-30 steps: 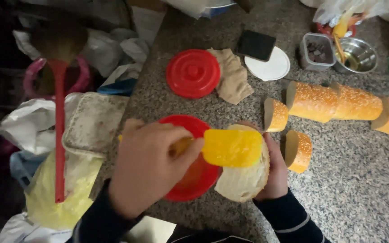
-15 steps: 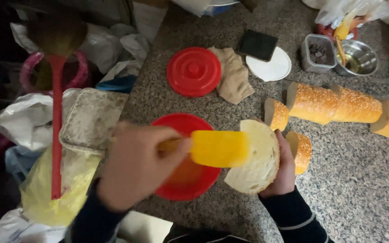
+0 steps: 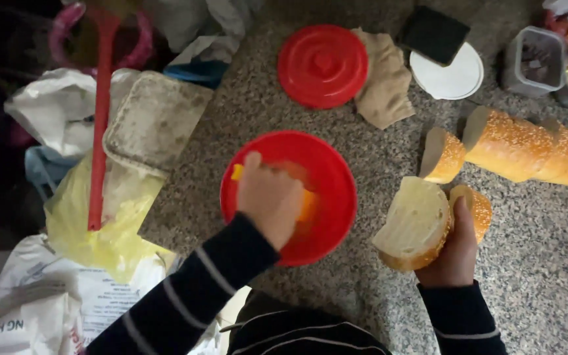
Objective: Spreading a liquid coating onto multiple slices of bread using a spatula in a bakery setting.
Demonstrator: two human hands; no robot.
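Note:
My left hand [image 3: 269,200] is inside a red bowl [image 3: 336,171] on the granite counter. It is closed around a yellow scraper [image 3: 236,172], and only the scraper's tip and an orange-smeared edge show past my fingers. To the right of the bowl, my right hand [image 3: 458,253] holds a cut bread roll half [image 3: 412,220] with its pale cut face turned up and to the left. Another crusty bread piece [image 3: 481,210] lies just behind that hand.
A seeded loaf [image 3: 534,148] and a cut end piece [image 3: 445,156] lie at the right. A red lid [image 3: 323,66], beige cloth [image 3: 382,85], white lid [image 3: 451,75] and black sponge [image 3: 434,33] are at the back. A grubby square tray [image 3: 156,121], red-handled utensil [image 3: 100,118] and plastic bags [image 3: 100,230] are beyond the counter's left edge.
My left hand has carried the yellow scraper off the bread and down into the red bowl. The bread half has shifted right, away from the bowl.

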